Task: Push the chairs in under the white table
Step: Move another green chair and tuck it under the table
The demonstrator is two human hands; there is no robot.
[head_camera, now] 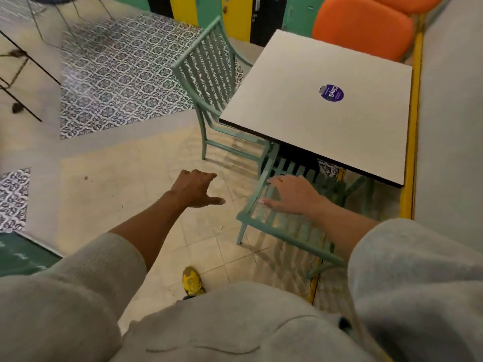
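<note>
The square white table carries a round purple sticker. One green metal chair stands at its left side, seat mostly tucked beneath the top. A second green chair stands at the near edge, its slatted backrest toward me and its seat partly under the table. My right hand rests flat on the top of that backrest, fingers spread. Held in the air over the floor to the left of this chair, my left hand holds nothing, its fingers apart.
Orange cushioned seats line the far side of the table along a grey wall with a yellow strip. Patterned tiles and dark thin-legged furniture lie to the left. My yellow shoe is on the beige floor.
</note>
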